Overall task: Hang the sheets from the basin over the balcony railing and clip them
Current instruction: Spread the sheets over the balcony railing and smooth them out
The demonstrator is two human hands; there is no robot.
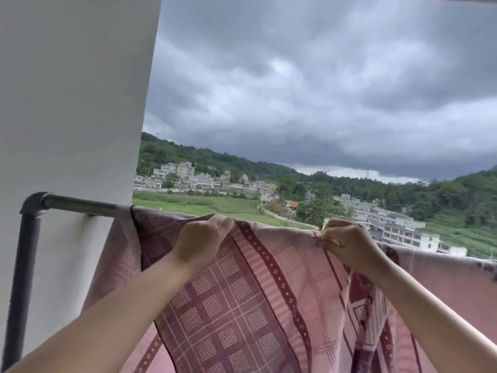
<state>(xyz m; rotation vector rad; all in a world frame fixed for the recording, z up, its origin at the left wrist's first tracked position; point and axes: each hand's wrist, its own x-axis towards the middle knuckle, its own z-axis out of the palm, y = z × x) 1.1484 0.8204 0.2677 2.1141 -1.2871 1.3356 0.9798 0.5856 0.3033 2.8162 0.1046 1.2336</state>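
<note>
A pink and maroon checked sheet (pixel 258 286) hangs over the grey metal balcony railing (pixel 80 204), covering the rail from beside the wall out to the right edge. My left hand (pixel 201 239) grips the sheet's top fold at the rail, fingers curled over the cloth. To its right, my right hand (pixel 341 239) pinches the top edge between thumb and fingers. No clip or basin shows.
A white wall (pixel 70 103) stands on the left, where the railing bends down into a vertical post (pixel 22 278). Beyond the rail lie green fields, houses (pixel 390 222) and wooded hills under dark clouds.
</note>
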